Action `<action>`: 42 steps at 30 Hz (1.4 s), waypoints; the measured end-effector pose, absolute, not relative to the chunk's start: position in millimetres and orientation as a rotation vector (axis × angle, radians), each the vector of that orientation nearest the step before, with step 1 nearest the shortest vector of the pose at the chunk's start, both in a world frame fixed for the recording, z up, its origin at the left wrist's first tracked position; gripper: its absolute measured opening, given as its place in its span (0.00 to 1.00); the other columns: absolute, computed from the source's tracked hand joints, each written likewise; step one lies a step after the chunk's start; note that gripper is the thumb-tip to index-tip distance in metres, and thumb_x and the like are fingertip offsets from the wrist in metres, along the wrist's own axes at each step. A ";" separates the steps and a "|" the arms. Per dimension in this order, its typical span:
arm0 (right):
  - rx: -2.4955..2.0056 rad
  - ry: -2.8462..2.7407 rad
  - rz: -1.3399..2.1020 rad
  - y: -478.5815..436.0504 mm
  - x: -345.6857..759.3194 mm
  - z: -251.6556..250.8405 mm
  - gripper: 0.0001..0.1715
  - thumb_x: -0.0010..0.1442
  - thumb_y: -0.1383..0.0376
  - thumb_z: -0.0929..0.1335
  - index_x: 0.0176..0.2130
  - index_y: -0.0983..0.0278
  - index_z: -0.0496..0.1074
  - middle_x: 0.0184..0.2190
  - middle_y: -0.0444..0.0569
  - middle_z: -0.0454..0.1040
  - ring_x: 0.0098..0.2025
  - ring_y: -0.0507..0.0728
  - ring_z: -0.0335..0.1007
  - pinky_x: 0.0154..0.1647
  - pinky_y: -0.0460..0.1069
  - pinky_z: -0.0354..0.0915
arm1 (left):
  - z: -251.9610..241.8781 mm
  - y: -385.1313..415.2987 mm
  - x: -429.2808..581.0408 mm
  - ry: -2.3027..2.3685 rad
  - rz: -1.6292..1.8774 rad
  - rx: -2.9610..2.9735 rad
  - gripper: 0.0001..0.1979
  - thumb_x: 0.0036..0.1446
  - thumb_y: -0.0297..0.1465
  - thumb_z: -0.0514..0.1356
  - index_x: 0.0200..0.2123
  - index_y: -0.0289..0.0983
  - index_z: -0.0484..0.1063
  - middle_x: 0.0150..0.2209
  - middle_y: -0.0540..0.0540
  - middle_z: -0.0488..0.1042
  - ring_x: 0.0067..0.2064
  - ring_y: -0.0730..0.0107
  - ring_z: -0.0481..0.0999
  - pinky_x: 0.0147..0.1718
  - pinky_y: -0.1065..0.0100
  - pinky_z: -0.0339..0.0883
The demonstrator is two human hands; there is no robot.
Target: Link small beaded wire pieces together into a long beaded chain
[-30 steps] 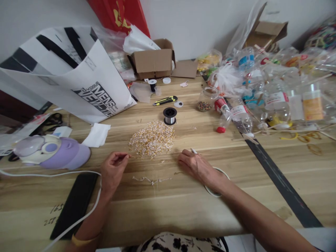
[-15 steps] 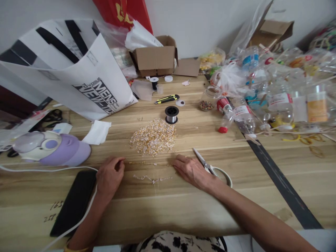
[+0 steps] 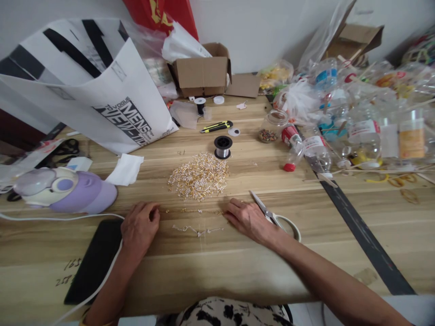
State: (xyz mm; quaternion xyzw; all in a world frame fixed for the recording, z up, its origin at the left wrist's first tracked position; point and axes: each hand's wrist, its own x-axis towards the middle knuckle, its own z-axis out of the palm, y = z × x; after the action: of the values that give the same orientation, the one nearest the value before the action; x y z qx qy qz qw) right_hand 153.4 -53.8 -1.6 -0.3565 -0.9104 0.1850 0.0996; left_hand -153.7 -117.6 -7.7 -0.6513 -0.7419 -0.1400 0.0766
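A thin gold chain (image 3: 200,211) with small pale stones lies stretched straight across the wood table. My left hand (image 3: 140,226) is closed in a pinch at its left end. At the right end, the fingers of my right hand (image 3: 246,219) are pressed together on the chain, against the tabletop. A silver chain (image 3: 211,231) with small charms lies loose just below, bent at its middle. Beyond the gold chain is a heap of small gold and silver jewellery pieces (image 3: 199,176). White-handled scissors (image 3: 270,214) lie beside my right hand, blades pointing away.
Behind the heap stand a wire spool (image 3: 223,148) and a yellow-black utility knife (image 3: 217,127). A black phone-like slab (image 3: 93,262) and white cable flank my left forearm. A purple device (image 3: 84,192) and white bag (image 3: 132,104) are left; plastic bottles (image 3: 314,149) crowd the right.
My left hand has shifted slightly to the left, keeping its pinch at the chain's end. My right hand stays almost in place. The view has moved very slightly.
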 end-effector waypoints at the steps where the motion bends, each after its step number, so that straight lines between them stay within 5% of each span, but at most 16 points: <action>1: -1.044 -2.684 0.565 -53.4 153.9 -2.0 0.09 0.66 0.68 0.60 0.39 0.64 0.69 0.36 0.49 0.72 0.33 0.53 0.68 0.31 0.46 0.54 | -6.1 -117.5 -152.7 -2.220 -0.403 -1.955 0.11 0.56 0.28 0.52 0.37 0.39 0.73 0.35 0.42 0.73 0.40 0.55 0.71 0.40 0.61 0.63; 8: -1.006 -2.677 0.546 -52.4 155.7 -7.3 0.04 0.64 0.69 0.62 0.38 0.65 0.66 0.34 0.47 0.71 0.31 0.52 0.66 0.30 0.46 0.52 | 21.3 -105.3 -101.9 -2.014 -0.703 -2.380 0.12 0.60 0.28 0.52 0.46 0.39 0.70 0.46 0.43 0.69 0.50 0.60 0.68 0.52 0.60 0.62; 15: -1.092 -2.616 0.537 -54.6 154.1 -11.1 0.01 0.62 0.68 0.64 0.37 0.65 0.65 0.31 0.46 0.72 0.28 0.51 0.66 0.30 0.46 0.51 | 11.1 -79.9 -39.5 -1.827 -0.515 -3.031 0.08 0.60 0.24 0.53 0.31 0.35 0.71 0.35 0.45 0.70 0.39 0.67 0.69 0.41 0.65 0.66; 42: -1.021 -2.692 0.663 -42.6 167.6 -0.7 0.09 0.62 0.73 0.63 0.38 0.64 0.71 0.34 0.45 0.71 0.31 0.49 0.64 0.31 0.45 0.49 | -13.7 -64.3 -39.9 -1.648 -0.542 -3.064 0.06 0.61 0.28 0.56 0.33 0.37 0.73 0.34 0.48 0.69 0.37 0.69 0.70 0.35 0.69 0.62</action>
State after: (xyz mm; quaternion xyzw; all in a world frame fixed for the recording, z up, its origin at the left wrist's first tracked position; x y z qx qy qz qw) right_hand 167.6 -42.6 -0.7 -0.3441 -0.9071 0.2235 0.0935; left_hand -39.9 -64.3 -13.7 -0.8546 -0.4597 -0.1511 -0.1887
